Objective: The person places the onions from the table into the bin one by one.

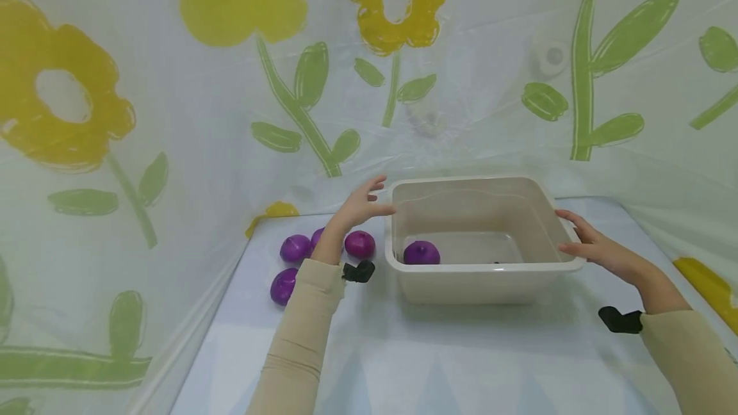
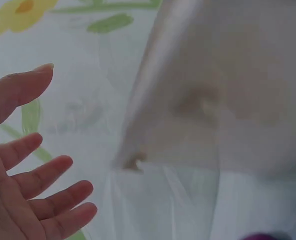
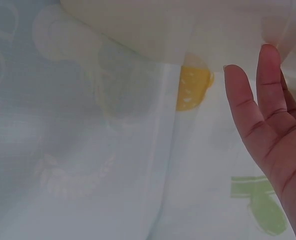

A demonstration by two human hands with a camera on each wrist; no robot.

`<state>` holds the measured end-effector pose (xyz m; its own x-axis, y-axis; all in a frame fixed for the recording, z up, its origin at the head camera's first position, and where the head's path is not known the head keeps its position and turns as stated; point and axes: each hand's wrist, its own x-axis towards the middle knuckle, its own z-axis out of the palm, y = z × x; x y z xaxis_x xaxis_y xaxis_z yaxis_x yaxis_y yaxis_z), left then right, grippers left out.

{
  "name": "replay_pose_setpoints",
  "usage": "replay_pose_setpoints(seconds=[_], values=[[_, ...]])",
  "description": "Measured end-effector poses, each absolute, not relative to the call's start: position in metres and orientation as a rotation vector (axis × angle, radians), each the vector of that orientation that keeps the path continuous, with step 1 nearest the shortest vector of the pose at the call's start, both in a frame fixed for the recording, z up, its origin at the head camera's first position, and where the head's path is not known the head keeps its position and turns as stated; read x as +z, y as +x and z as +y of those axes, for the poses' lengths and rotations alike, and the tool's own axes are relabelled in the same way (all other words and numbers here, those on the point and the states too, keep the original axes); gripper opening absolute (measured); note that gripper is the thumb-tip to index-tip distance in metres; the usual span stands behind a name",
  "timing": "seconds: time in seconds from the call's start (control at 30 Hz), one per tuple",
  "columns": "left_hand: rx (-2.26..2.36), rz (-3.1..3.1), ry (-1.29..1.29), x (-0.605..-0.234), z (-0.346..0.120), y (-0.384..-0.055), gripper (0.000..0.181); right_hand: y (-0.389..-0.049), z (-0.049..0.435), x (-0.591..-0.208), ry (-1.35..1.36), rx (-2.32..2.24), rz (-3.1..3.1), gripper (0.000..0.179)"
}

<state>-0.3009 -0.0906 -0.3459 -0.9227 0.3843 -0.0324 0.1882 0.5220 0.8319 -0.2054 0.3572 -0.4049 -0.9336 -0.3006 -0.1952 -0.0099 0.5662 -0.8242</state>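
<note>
A cream plastic basin (image 1: 473, 284) stands on the table with one purple onion (image 1: 421, 253) inside, at its front left. My left hand (image 1: 359, 207) is just off the basin's left rim, thumb and fingers spread and nothing in them; the left wrist view shows its palm (image 2: 13, 205) apart from the basin wall (image 2: 187, 125). At the opposite side, my right hand (image 1: 605, 253) has its fingertips right at the right rim, fingers extended. Several more purple onions (image 1: 295, 248) lie on the table around my left forearm, which partly hides some of them.
A white cloth with yellow flowers (image 1: 398, 5) hangs behind and at both sides of the pale table (image 1: 461, 357). It meets the table close behind the basin. A dark band (image 1: 359, 271) shows at my left wrist, another (image 1: 619, 320) at my right.
</note>
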Motion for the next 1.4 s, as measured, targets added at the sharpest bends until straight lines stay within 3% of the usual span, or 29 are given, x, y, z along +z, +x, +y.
replay_pose_setpoints(seconds=[0.67,1.4], values=[[1.270,2.743,-0.063,-0.448,-0.195,-0.268,0.076,-0.203,0.355,-0.404,-0.276,-1.324,2.490,0.073],[1.405,2.754,-0.110,-0.513,-0.202,-0.247,0.074,-0.204,0.358,-0.406,-0.271,-1.327,2.481,0.074]])
